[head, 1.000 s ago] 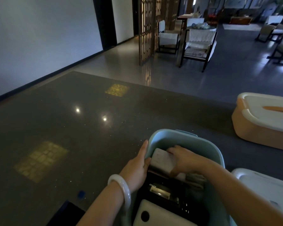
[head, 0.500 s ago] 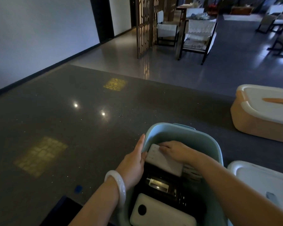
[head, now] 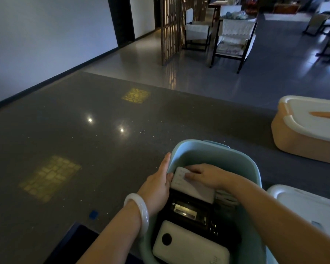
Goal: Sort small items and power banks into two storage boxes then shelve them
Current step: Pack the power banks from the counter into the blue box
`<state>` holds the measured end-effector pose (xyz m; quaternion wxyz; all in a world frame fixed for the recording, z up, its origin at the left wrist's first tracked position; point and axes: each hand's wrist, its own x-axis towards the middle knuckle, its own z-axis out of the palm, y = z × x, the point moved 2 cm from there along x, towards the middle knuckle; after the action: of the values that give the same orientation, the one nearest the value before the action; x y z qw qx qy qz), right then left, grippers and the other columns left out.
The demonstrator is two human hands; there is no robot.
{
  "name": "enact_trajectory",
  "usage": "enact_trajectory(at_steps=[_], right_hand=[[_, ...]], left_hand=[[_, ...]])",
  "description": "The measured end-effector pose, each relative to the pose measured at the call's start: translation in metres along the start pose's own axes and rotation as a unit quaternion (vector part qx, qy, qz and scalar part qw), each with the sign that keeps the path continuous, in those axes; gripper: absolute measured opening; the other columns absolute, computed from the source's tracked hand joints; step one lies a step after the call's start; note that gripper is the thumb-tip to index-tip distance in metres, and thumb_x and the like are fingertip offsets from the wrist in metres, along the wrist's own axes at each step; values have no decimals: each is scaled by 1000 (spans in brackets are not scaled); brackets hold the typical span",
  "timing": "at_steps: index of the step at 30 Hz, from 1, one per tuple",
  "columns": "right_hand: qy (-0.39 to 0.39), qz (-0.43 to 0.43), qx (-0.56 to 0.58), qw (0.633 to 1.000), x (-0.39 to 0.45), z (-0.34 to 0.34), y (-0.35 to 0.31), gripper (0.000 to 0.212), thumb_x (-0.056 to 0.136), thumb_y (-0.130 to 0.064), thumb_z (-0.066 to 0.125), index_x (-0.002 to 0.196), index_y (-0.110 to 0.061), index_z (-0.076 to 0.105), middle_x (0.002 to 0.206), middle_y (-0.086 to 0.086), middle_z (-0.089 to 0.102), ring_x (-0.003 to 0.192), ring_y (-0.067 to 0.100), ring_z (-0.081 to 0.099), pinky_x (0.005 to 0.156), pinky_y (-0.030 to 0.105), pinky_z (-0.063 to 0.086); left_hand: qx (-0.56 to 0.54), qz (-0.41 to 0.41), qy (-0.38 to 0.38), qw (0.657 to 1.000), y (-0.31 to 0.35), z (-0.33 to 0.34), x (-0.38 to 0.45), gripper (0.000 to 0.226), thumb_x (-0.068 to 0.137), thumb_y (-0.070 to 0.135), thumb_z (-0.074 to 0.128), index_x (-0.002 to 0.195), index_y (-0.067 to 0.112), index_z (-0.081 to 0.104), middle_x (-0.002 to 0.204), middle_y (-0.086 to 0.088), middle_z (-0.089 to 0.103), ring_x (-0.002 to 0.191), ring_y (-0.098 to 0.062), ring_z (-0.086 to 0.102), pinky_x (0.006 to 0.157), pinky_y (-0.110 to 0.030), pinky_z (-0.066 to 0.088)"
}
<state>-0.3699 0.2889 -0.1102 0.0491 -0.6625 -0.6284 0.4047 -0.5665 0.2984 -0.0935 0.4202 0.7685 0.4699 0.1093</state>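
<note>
So the right hand [head: 204,176] was down inside the pale blue box [head: 244,168], fingers laid pretty much flat on top of a white power bank [head: 191,187] near the box's far left corner, pressing on it rather than wrapping round it. The left hand [head: 158,185] was at the box's left wall, fingers stretched along the outside and the thumb hooked over the rim, touching the edge of that same power bank. White bangle [head: 141,212] on that wrist.

That power bank was a flat rounded slab with faint markings on top, lying tilted over a black power bank [head: 187,210] with a shiny panel. Closer to the camera sat another white power bank [head: 189,248] with a dark round spot. Something pale and ribbed was tucked under the right forearm, couldn't make out what.

The box sat on a dark speckled countertop [head: 65,140], glossy, with light reflections on it. A white lid [head: 303,202] lay just right of the box, and an orange box [head: 301,138] with a white lid on sat further back right. Beyond were grey floor, a wooden lattice screen [head: 171,29] and some chairs [head: 232,40].
</note>
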Motion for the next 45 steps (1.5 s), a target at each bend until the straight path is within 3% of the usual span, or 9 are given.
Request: enact_trajectory(at_steps=[13,20,25,28,31,34,38,40,45], right_hand=[[3,7,21,1000,-4,0,-2,58,90,-51,55,142,-29,41,135,-7,51,117,12,50,95,28,37],[10,-5,14,1000,-2,2,0,57,88,-55,56,138,-31,44,129,-9,54,108,7,50,84,24,36],[34,-10,-20,999,1,4,0,53,89,-55,54,136,-33,45,124,-10,55,101,6,50,81,23,37],[40,-23,-37,998,-4,5,-2,49,90,-54,53,135,-35,46,114,-16,53,93,0,49,74,18,36],[103,-70,-66,990,-14,-4,-9,33,91,-47,55,120,-31,58,107,-13,62,87,-3,55,74,17,43],[221,-109,-79,966,-25,-23,-33,19,91,-31,60,109,-26,65,100,-5,70,91,12,66,83,30,51],[317,-207,-61,924,-35,-27,-98,22,86,-15,65,108,-20,68,101,-1,70,92,19,66,84,32,49],[288,-254,-87,919,-32,-11,-140,24,85,-15,66,109,-19,67,104,0,69,96,21,65,86,33,50],[126,-329,-236,906,-6,67,-232,35,92,-32,57,126,-25,53,124,-4,55,116,18,53,98,32,43]], left_hand=[[0,3,-4,1000,3,-2,-1,58,103,38,30,147,51,-6,128,2,59,72,8,50,63,-9,41],[8,10,6,1000,4,-3,-3,58,103,38,31,146,52,-5,128,2,59,85,0,58,71,-18,48],[4,7,19,1000,3,-5,-4,57,102,39,35,149,47,5,129,1,59,82,4,54,70,-15,48],[6,13,49,999,5,-11,-13,52,100,43,39,149,40,21,137,6,53,99,5,52,81,-13,42],[59,25,105,992,0,-23,-37,50,98,49,36,145,34,34,137,8,52,114,2,49,94,-20,41],[116,-9,154,981,-19,-40,-68,47,98,49,36,141,30,41,132,7,53,113,-1,50,93,-22,43],[208,-90,187,956,-48,-63,-112,43,101,41,38,139,23,44,133,4,51,119,-13,51,99,-26,40],[236,-123,194,944,-61,-74,-134,43,101,41,36,140,23,42,134,5,49,119,-14,51,100,-28,40],[297,-194,207,912,-102,-103,-192,42,101,44,36,139,26,41,130,6,49,115,-15,51,97,-31,41]])
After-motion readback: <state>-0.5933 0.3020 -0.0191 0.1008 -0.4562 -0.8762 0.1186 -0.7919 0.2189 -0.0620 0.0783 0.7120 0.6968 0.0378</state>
